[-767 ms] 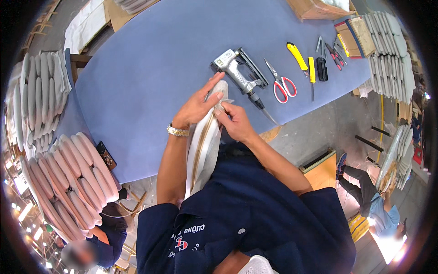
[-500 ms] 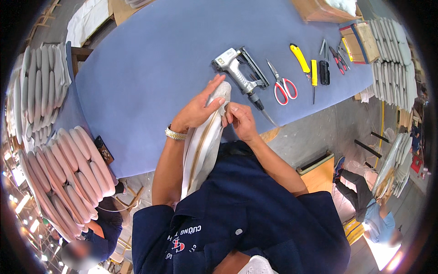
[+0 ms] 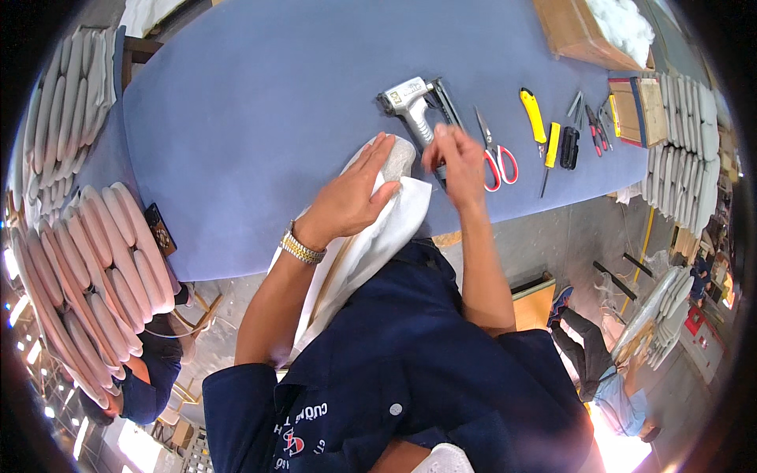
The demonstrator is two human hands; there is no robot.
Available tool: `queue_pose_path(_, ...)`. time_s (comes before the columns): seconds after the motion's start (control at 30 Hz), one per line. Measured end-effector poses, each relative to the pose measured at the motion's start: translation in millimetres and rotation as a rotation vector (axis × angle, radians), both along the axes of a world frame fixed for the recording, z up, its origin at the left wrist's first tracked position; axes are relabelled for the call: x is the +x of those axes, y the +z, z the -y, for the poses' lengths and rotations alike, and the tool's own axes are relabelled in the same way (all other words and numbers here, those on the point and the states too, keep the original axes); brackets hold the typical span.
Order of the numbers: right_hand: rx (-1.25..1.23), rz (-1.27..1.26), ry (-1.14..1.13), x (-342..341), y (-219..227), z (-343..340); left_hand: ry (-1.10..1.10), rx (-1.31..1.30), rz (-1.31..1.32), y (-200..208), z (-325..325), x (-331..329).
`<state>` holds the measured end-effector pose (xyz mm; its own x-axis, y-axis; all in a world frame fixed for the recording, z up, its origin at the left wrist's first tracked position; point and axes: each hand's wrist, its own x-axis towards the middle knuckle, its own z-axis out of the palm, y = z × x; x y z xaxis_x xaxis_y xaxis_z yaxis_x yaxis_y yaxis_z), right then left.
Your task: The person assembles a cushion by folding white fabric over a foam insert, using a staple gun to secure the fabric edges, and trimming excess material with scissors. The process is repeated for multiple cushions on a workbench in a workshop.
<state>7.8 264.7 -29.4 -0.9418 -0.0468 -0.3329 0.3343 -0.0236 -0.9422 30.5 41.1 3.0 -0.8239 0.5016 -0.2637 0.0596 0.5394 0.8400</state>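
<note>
My left hand (image 3: 355, 195), with a metal-banded watch at its wrist, holds a long padded piece (image 3: 400, 158) covered in light grey fabric. The fingers lie straight along its far end, and the thumb rests across it. A loose white flap (image 3: 404, 211) of cloth hangs open on the piece's right side, while its near end runs down against my body. Over the lower handle of a silver staple gun (image 3: 410, 102) is my right hand (image 3: 461, 162), its fingers bent and slightly blurred. Whether they touch the gun I cannot make out.
Right of the gun lie red-handled scissors (image 3: 495, 154), a yellow utility knife (image 3: 533, 118), a yellow screwdriver (image 3: 551, 150) and pliers (image 3: 595, 130) on the blue table (image 3: 260, 102). A box of white stuffing (image 3: 576, 35) stands beyond. Stacked pads (image 3: 95, 276) crowd the left. Two people are nearby.
My right hand has let go of the cloth edge and moved up and right to the staple gun. The white flap has fallen open. My left hand stays on the padded piece.
</note>
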Motion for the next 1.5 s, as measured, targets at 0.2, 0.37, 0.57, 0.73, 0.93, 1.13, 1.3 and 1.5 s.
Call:
queue_pose_path(0.2,0.853,-0.304,0.095,-49,-78,17,0.006,-0.087,-0.040,5,-2,0)
queue_pose_path(0.37,0.923,-0.176,0.150,-53,-78,25,0.032,-0.150,-0.108,5,-11,5)
queue_pose_path(0.57,0.663,-0.100,0.112,-53,-35,-17,0.081,-0.268,-0.136,8,-18,14)
queue_pose_path(0.73,0.167,0.253,0.075,13,71,-48,0.104,-0.358,-0.093,20,-30,14)
queue_pose_path(0.93,0.149,-0.020,0.240,55,92,-48,0.118,-0.345,-0.154,11,-36,19)
queue_pose_path(1.13,0.150,0.018,0.240,60,81,-39,0.118,-0.339,-0.121,16,-35,15)
queue_pose_path(1.3,0.126,0.005,0.264,60,76,-37,0.113,-0.364,-0.084,19,-36,14)
queue_pose_path(1.5,0.223,-0.110,0.380,48,73,-39,0.107,-0.335,-0.116,13,-36,14)
